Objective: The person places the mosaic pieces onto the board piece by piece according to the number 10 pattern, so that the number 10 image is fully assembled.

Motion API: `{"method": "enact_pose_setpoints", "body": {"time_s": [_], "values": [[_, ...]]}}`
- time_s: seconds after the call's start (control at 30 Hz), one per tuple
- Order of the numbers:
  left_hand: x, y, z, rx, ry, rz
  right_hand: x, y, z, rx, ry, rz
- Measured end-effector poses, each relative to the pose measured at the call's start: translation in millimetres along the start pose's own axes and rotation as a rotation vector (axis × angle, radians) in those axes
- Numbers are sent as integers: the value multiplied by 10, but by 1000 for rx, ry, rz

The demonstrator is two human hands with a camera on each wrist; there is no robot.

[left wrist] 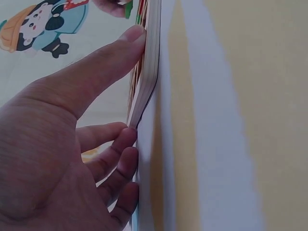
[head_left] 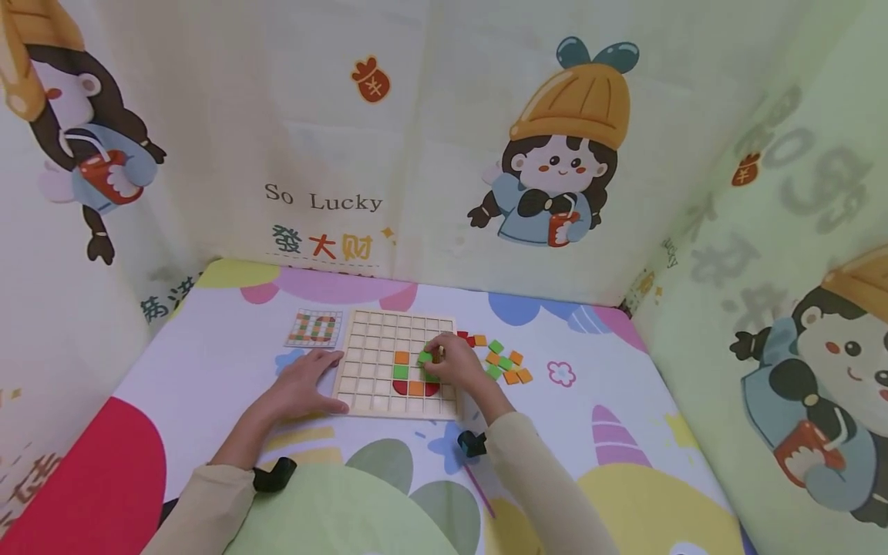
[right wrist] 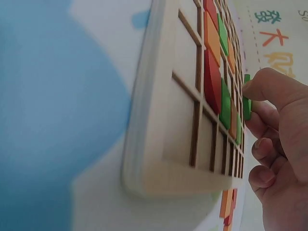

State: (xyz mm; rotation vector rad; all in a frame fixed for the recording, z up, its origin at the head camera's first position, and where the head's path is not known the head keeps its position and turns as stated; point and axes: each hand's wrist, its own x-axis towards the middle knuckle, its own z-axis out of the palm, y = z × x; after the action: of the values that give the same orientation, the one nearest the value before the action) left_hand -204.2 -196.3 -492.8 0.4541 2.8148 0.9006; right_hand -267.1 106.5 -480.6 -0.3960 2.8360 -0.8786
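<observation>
A wooden grid board [head_left: 368,339] lies on the printed cloth, partly filled with green, orange and red tiles. Above the right part of its grid, my right hand [head_left: 458,361] pinches a square green tile [right wrist: 247,101] between thumb and fingers. My left hand [head_left: 298,389] rests at the board's left side, thumb at the near corner. The left wrist view shows its thumb [left wrist: 108,67] touching the board's edge and the other fingers loosely bent beside it. Red curved tiles [right wrist: 211,82] and an orange tile [head_left: 416,388] form the near row of the pattern.
Several loose orange, green and red tiles [head_left: 512,376] lie right of the board. A pattern card [head_left: 314,328] sits by its far left side. A thin pink stick [head_left: 480,491] appears nearer me, beside the right sleeve. Printed curtains [head_left: 430,154] enclose the table.
</observation>
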Motion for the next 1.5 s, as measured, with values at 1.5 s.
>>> {"method": "enact_pose_setpoints", "body": {"time_s": [1.5], "values": [[11,-1,9,-3,-1,-19,403,-304,214,75,13,97]]}}
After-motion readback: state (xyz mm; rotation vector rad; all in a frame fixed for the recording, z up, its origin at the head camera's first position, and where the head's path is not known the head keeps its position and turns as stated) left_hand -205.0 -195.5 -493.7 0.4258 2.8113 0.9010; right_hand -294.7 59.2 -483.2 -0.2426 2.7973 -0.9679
